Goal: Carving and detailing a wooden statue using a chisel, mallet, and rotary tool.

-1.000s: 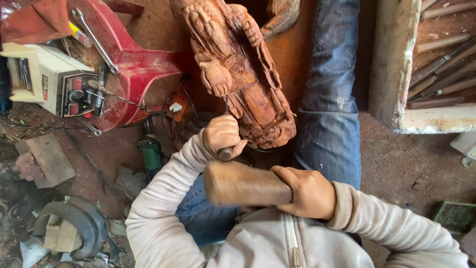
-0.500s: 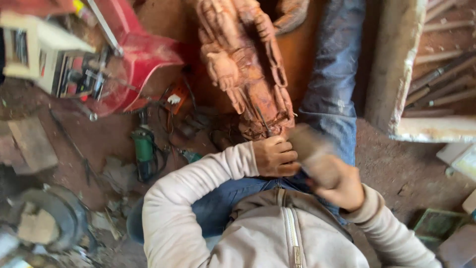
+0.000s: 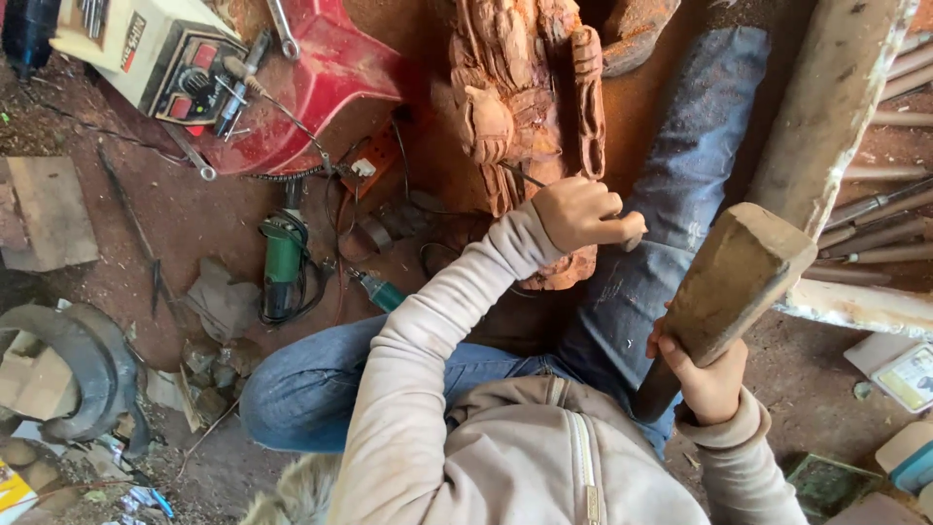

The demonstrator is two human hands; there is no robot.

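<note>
- carved wooden figure (image 3: pixel 525 107) lies braced against our leg; our left hand (image 3: pixel 581 214) pinches a chisel (image 3: pixel 520 175) onto it.
- our right hand (image 3: pixel 708 374) grips a raised wooden mallet (image 3: pixel 734 282), its head poised above the chisel.

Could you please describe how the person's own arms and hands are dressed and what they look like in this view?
Both arms wear long, loose sleeves of a pale beige, soft knitted-looking top with ribbed cuffs at the wrists and a zip down the front. The left hand and right hand are bare, with no gloves. I can make out no rings, watch or markings. The legs below are in blue jeans.
</note>
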